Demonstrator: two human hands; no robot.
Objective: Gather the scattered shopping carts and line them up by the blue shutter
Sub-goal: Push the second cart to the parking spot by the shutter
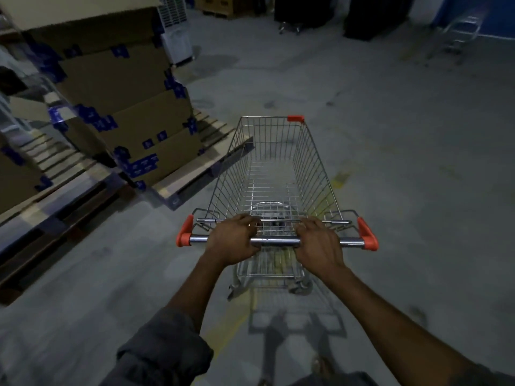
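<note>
Head view, gripping bar [278, 241] of cart [315, 168] with left hand [234, 240] and right hand [320, 246], long axis straight ahead over floor [390, 135], with blurred second cart [462, 32] by blue wall [501, 12] far front-right, probably needing right turn.

silver wire cart [274, 174] w/ orange corner caps; brown boxes [117, 87], blue tape; grey floor [404, 162], yellow marks.
</note>
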